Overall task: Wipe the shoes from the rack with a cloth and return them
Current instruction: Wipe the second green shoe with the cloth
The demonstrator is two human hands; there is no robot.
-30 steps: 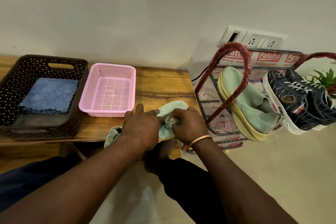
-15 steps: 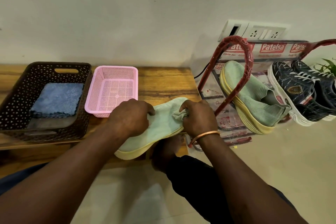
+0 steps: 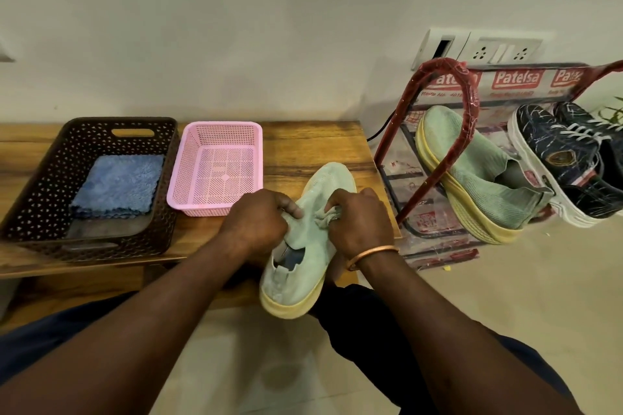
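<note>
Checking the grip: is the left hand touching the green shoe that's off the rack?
Touching. The head view shows the left hand pinching the upper of the green shoe.

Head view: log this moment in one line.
left hand grips green shoe | right hand presses cloth to it | other green shoe on rack

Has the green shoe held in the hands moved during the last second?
Yes. The green shoe turned: its heel swung rightward, away from the pink basket and toward the person.
</note>
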